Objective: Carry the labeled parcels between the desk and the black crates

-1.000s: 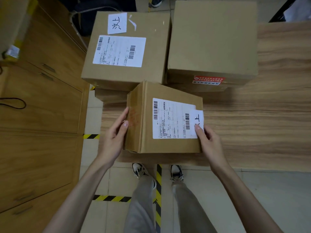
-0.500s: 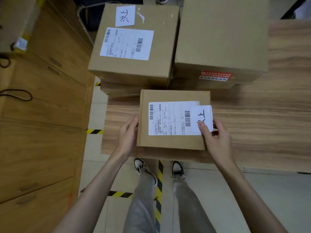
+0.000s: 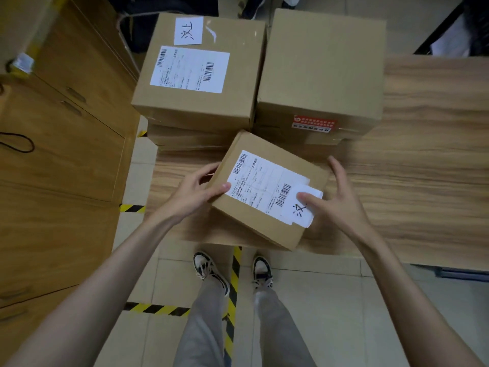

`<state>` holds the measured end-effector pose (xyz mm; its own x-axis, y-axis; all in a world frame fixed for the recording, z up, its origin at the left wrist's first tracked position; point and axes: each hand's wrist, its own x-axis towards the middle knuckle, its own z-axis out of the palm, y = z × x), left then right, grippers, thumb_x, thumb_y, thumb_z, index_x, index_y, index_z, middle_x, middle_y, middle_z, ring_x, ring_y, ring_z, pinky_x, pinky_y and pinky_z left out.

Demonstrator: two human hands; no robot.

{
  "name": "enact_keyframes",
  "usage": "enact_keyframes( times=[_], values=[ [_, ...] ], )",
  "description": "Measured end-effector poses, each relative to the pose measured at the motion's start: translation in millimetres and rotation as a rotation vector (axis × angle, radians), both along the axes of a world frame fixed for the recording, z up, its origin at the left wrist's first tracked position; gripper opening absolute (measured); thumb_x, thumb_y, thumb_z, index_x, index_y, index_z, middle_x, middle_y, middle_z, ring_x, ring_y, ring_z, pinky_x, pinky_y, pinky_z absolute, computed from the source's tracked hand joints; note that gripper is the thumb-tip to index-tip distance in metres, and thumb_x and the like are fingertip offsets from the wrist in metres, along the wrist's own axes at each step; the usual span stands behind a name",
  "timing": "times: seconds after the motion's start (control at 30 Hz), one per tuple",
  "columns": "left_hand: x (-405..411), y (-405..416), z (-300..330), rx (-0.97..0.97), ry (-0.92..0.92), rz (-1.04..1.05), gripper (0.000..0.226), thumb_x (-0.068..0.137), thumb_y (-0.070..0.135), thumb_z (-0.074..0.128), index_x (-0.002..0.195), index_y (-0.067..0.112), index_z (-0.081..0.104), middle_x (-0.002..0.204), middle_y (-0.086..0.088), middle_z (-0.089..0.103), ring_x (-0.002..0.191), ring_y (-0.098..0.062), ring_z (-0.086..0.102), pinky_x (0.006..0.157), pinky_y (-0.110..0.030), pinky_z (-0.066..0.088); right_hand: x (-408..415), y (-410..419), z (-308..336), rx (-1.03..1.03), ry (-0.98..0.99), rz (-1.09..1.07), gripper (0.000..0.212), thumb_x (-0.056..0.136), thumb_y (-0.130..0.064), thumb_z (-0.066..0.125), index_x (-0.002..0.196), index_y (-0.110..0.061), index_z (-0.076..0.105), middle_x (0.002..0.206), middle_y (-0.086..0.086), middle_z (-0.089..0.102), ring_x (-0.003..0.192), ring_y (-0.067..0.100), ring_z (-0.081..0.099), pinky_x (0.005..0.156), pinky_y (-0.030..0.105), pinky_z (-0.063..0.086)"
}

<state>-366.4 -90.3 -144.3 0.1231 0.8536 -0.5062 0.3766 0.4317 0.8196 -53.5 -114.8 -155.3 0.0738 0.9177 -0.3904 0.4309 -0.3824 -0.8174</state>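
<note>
Desk: pale wood-grain desk top, spanning the right and middle, near edge just above two black-and-white sneakers on the tiled floor.
Cabinets: tall orange-brown wooden cabinets along the left, beyond the desk's left edge.
Right stack: large plain brown cardboard box with a red sticker on its near face, atop another box, toward the far edge of the desk.
Left stack: brown cardboard box bearing a white shipping label and a white handwritten slip, atop flatter boxes at the desk's far left corner, overhanging the left edge, touching the right stack.
Parcel: small brown cardboard parcel with white barcode label and white handwritten slip, turned askew, near the desk's near left corner, just in front of both stacks; lifted or resting, cannot tell.
Left hand: left hand gripping the parcel's left corner, thumb on top, fingers curled round the side.
Right hand: right hand spread wide, thumb pressed on the handwritten slip, fingers straight past the parcel's right side.
Floor tape: yellow-and-black striped tape running between the sneakers.
</note>
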Motion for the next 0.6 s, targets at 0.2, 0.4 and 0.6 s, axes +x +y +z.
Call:
enact_keyframes(
  times=[0.2,0.4,0.6],
  values=[
    [12,8,-5,0.107,0.09,0.036,0.066,0.081,0.043,0.083,0.14,0.027,0.058,0.128,0.012,0.061,0.111,0.009,0.059,0.098,-0.024,0.052,0,2,-7,0.069,0.016,0.069,0.059,0.086,-0.032,0.077,0.14,-0.026,0.054,0.123,-0.005,0.061,0.108,0.005,0.058,0.092,0.03,0.052],
    [27,-36,-17,0.193,0.196,0.433,0.073,0.083,0.046,0.079,0.145,0.023,0.049,0.142,0.005,0.05,0.127,-0.011,0.051,0.1,-0.032,0.051,-23,-39,-14,0.088,-0.052,0.076,0.048,0.089,-0.039,0.069,0.135,-0.037,0.055,0.112,-0.009,0.053,0.103,0.003,0.052,0.081,0.018,0.042],
    [38,-93,-25,0.057,-0.136,0.416,0.066,0.09,0.035,0.069,0.15,0.021,0.048,0.139,0.01,0.063,0.126,-0.005,0.059,0.092,-0.015,0.053,-49,-66,-13,0.073,-0.063,0.054,0.052,0.097,-0.044,0.056,0.146,-0.04,0.04,0.126,-0.009,0.048,0.11,-0.007,0.048,0.085,0.022,0.045]
  ],
)
